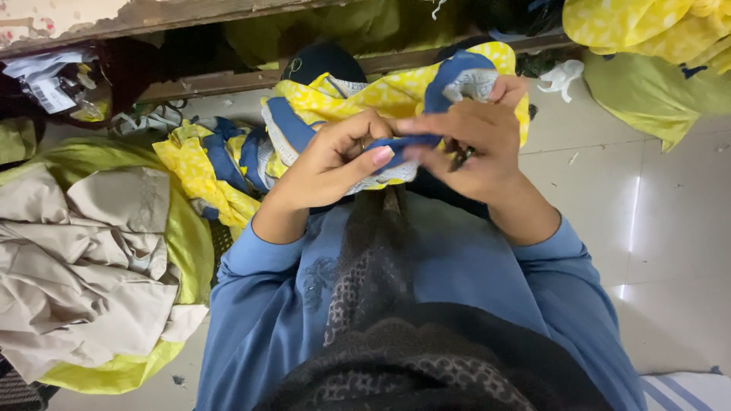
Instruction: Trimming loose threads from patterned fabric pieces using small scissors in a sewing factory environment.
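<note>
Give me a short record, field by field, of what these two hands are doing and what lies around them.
Left hand: pinches the blue strip of the yellow and blue cloth between thumb and fingers.
Right hand: closed on the same blue strip, with a small dark object in its grip that is too small to tell.
Clothing: blue sleeves, dark patterned scarf.
At the left: pile of beige fabric on yellow-green cloth.
At the right: pale tiled floor, a yellow-green bundle.
Above: wooden shelf edge.

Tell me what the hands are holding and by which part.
Both hands, left hand and right hand, pinch the yellow and blue garment along its blue edge strip. The right hand also grips a small dark tool.
</note>
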